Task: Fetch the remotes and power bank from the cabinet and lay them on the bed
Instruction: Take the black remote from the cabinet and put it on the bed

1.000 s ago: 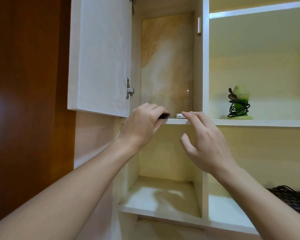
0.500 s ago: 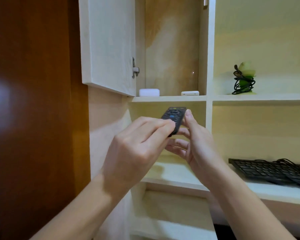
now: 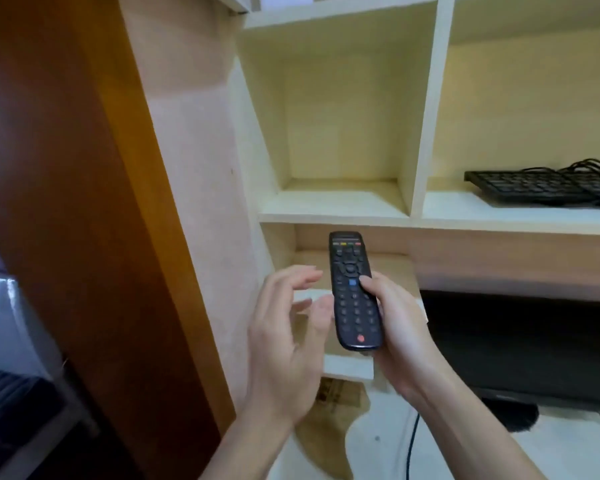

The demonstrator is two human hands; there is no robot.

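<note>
A black remote (image 3: 353, 292) with coloured buttons and a red button at its near end is held face up in my right hand (image 3: 399, 327), thumb resting on its keys. My left hand (image 3: 288, 327) hovers just to the left of the remote, fingers spread and holding nothing. The cream cabinet (image 3: 416, 109) rises behind the hands; its upper shelf is cut off by the top edge, where only a sliver of a white object (image 3: 284, 0) shows.
A black keyboard (image 3: 541, 185) with its cable lies on the right-hand shelf. A dark monitor (image 3: 520, 344) stands on the white desk (image 3: 551, 445) below. A brown wooden panel (image 3: 66, 168) fills the left side.
The remote came off the upper shelf in my left hand and passed to my right hand. Both hands have dropped to desk height and the view has tilted down.
</note>
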